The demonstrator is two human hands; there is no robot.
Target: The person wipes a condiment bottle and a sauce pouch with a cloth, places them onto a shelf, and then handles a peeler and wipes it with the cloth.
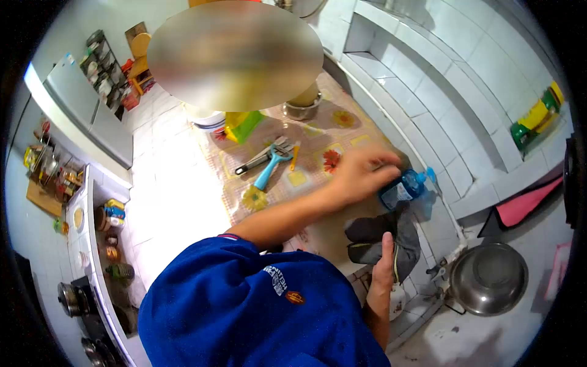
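My left hand (362,174) reaches across the table, smeared by motion, its fingers beside a blue bottle (396,194) with a blue top. Whether they touch the bottle cannot be told. My right hand (384,269) is low at the table's right edge, thumb pointing up, against a dark grey fabric item (406,238) with a light zip-like edge. Its other fingers are mostly hidden, but it seems to grip this item. A blue-handled peeler (267,171), a black-handled tool (252,164) and a small orange-yellow tool (295,156) lie left of my left hand.
A flowered cloth covers the table (312,174). Farther back stand a metal pot (302,110), a green-yellow bag (244,125) and a white container (208,119). A metal basin (489,278) sits at right beside a pipe. Tiled shelves (422,92) line the wall.
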